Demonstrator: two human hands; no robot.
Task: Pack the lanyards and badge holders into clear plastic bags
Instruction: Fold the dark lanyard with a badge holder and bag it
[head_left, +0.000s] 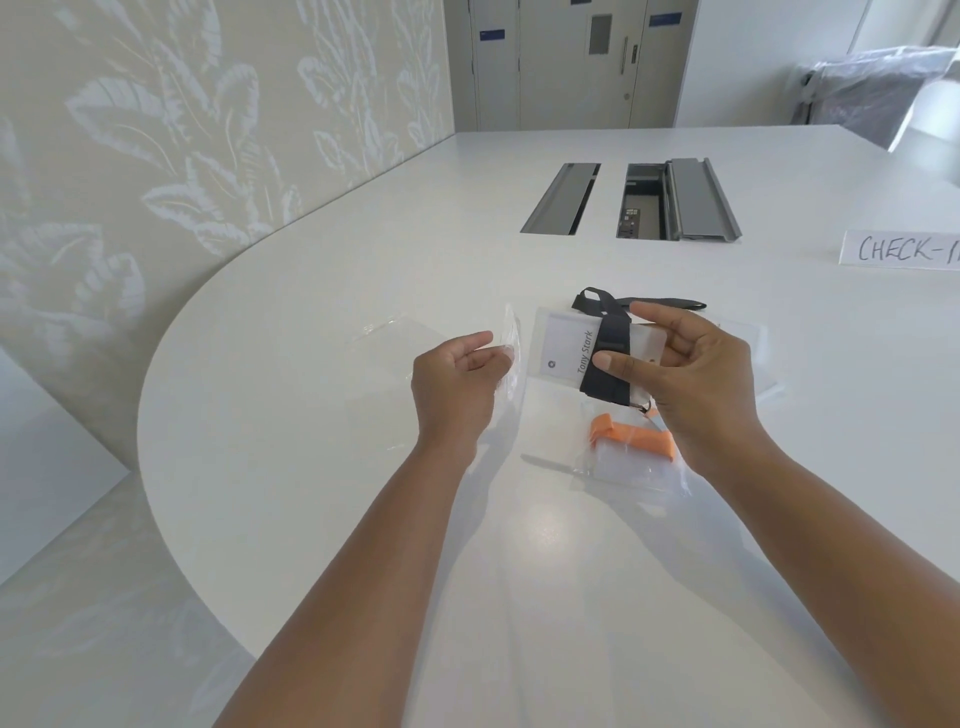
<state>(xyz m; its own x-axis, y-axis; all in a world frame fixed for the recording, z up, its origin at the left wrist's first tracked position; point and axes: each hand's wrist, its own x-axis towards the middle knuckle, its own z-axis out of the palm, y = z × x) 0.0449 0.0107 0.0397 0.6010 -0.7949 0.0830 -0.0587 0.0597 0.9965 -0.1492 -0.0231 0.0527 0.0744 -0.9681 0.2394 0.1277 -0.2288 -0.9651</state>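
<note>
My right hand (685, 374) holds a clear badge holder (563, 345) with a white name card, a black lanyard (605, 364) wrapped around it; thumb and fingers pinch the bundle above the table. My left hand (460, 382) pinches the edge of a clear plastic bag (511, 338), held up just left of the badge holder. Below my right hand, a clear bag (626, 470) with an orange lanyard (631, 434) and a badge holder inside lies on the white table (311, 415). A loose end of the black lanyard trails behind my right hand.
Another clear plastic bag (387, 332) lies flat on the table left of my left hand. Farther back are two cable hatches (561, 200), one with its grey lid (701, 200) open. A white "CHECK-I" sign (901, 250) stands at the right. The table's curved edge runs along the left.
</note>
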